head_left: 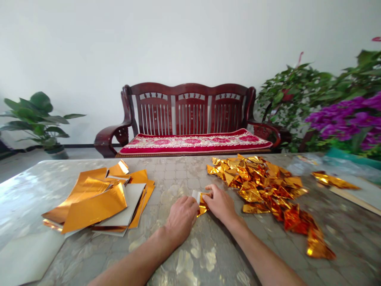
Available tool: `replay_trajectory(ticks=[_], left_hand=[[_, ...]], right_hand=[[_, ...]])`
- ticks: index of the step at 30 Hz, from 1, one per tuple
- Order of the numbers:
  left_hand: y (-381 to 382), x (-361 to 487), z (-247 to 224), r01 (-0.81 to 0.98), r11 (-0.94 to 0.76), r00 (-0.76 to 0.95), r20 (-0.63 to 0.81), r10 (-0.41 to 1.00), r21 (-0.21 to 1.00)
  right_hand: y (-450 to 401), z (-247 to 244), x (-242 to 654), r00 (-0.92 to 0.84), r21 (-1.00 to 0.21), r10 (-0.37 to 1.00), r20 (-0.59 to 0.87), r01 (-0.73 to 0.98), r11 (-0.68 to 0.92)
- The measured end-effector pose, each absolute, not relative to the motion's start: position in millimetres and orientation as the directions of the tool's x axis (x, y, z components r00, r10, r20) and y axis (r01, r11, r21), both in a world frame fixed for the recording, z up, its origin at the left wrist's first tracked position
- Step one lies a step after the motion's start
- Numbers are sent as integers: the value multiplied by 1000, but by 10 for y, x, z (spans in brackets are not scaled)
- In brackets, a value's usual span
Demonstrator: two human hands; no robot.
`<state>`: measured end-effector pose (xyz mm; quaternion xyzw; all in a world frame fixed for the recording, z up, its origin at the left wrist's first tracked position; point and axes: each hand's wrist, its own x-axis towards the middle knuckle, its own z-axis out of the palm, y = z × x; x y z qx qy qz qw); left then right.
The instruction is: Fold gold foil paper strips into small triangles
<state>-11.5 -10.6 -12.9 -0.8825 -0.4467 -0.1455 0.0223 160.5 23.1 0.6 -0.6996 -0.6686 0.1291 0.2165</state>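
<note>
Right grip [220, 203] is pinching gold paper [203, 209] from the right; left grip [182, 216] is touching its left side, closure I'm not discerning.

Single head-worn view — facing forward and down — table [178, 172] near, bench [192, 109] farther.

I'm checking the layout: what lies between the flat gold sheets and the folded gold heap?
The head view shows the left hand, right hand and small foil piece between them, over tabletop.
</note>
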Motion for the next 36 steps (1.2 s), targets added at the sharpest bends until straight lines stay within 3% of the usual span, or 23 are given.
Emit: replay_trajectory(ticks=[5, 11, 18, 22, 27, 36], left_hand=[[-93, -102, -136, 817, -570, 533, 265, 803, 85], [-153, -49, -96, 789, -595, 549, 259, 795, 152], [-182, -5, -122, 664, -619, 562, 265, 783, 419], [-85, -73, -135, 692, -494, 380, 316, 869, 526], [78, -161, -106, 792, -299, 141, 318, 938, 531], [156, -113, -65, 807, -213, 150, 158, 976, 551]], right_hand=[[233, 37, 1612, 63, -574, 998, 31, 818, -34], [230, -8, 1586, 31, -572, 994, 108, 820, 37], [220, -88, 1524, 5, -492, 987, 158, 868, 74], [228, -141, 1521, -47, -524, 975, 218, 837, 158], [218, -178, 1522, -67, -570, 962, 265, 794, 212], [231, -191, 1517, -137, -628, 941, 310, 714, 311]])
